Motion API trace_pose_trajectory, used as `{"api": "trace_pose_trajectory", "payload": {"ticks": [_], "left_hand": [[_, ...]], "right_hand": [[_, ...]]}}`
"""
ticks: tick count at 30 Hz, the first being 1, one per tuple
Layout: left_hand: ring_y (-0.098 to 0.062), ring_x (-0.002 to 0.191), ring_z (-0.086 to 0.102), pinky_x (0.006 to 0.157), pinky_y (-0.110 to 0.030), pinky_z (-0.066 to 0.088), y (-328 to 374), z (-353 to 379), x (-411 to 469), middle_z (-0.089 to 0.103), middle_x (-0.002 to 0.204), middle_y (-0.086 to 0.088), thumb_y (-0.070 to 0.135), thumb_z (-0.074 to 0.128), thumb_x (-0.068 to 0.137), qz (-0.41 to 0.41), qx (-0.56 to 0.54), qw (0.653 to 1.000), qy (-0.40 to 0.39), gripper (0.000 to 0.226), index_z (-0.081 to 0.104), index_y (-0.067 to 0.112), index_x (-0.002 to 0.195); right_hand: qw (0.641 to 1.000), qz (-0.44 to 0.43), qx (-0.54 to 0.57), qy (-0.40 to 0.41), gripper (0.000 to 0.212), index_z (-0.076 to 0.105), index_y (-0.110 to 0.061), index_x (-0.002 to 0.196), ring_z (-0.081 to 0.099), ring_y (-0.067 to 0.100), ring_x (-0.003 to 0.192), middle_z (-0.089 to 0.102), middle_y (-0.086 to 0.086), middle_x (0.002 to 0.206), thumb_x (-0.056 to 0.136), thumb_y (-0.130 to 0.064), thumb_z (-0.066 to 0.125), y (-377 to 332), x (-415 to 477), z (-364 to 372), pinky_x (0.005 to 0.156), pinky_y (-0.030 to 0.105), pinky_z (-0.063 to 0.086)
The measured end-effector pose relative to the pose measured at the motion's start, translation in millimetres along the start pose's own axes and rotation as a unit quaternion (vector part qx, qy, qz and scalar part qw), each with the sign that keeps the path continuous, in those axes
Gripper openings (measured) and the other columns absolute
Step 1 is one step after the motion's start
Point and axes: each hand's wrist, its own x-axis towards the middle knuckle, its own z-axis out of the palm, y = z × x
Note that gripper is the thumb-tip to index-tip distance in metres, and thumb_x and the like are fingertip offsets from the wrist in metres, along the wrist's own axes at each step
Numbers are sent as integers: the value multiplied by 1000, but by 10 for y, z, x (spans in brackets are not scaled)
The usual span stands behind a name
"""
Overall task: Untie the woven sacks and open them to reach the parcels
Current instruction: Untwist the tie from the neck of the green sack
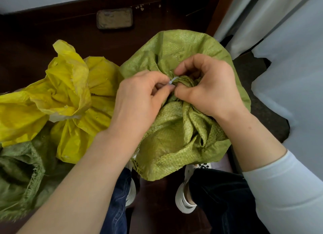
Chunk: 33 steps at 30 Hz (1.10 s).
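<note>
A light green woven sack [176, 50] stands in front of me, its neck bunched and bound by a thin white tie [172, 81]. My left hand [139, 97] pinches the white tie between thumb and fingertips. My right hand [208, 86] grips the gathered neck of the sack, fingers curled around the folds beside the tie. To the left lies a yellow woven sack [70, 93], its neck tied with a pale band. A duller green sack [19, 172] sits at the lower left with a frayed, open mouth. No parcels show.
The floor [43, 29] is dark brown. A flat grey-brown block [114, 18] lies on it beyond the sacks. Pale grey-white sheeting [288, 67] hangs along the right side. My legs in dark jeans and white shoes [185, 200] stand just below the green sack.
</note>
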Motion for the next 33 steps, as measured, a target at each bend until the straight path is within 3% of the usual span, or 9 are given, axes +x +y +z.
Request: {"api": "trace_pose_trajectory", "payload": {"ticks": [4,7,11,17,21,25,29,33], "left_hand": [[4,63,51,63,-16,45,-58,9,44,55,74,17,27,66,80,-3,-38,999,12,16,73,16,89],[-4,63,51,62,-23,48,-79,-8,43,55,78,9,24,63,82,30,7,999,-11,15,70,13,89],[-11,72,51,65,-32,48,-95,-9,50,52,82,6,22,58,87,58,68,995,-36,16,66,9,90],[-26,75,61,56,-33,45,-70,-18,53,62,85,-2,28,54,88,89,131,986,-53,23,66,10,94],[-25,79,61,55,-28,35,-41,-7,37,63,90,-2,27,56,91,84,162,981,-59,18,66,13,98],[-24,79,62,54,-28,38,-55,16,16,65,91,-1,27,56,90,92,153,982,-65,17,67,15,96],[-20,81,62,57,-28,42,-51,52,8,64,91,5,30,58,90,49,134,988,-56,16,68,20,95],[-17,78,63,71,-40,54,-81,51,55,66,84,9,37,61,82,-72,-5,996,-60,8,65,30,85]], "right_hand": [[1000,-8,14,-16,18,67,-24,83,57,0,71,61,-18,78,65,-22,69,-10,0,-5,71,21,51],[999,-12,14,-44,14,72,-24,85,62,4,81,65,-14,80,73,-26,67,9,16,-46,78,25,52],[989,-69,-127,-34,21,72,-30,95,55,24,98,66,-4,94,75,-31,64,6,0,-8,88,41,45],[971,-63,-223,-57,23,68,-30,105,55,23,107,64,-2,105,82,-33,65,5,4,16,93,40,40],[974,-26,-218,-65,24,66,-30,105,58,23,98,62,0,103,81,-29,60,-14,-10,63,77,38,51],[975,-17,-206,-86,19,71,-22,95,62,25,88,68,2,92,79,-25,62,13,13,54,72,38,54],[976,-30,-203,-73,15,73,-17,87,61,22,78,68,1,80,76,-24,66,29,24,59,68,34,53],[993,75,-6,-86,6,72,-18,77,54,-4,54,57,-15,62,73,-15,75,64,80,23,57,11,44]]}}
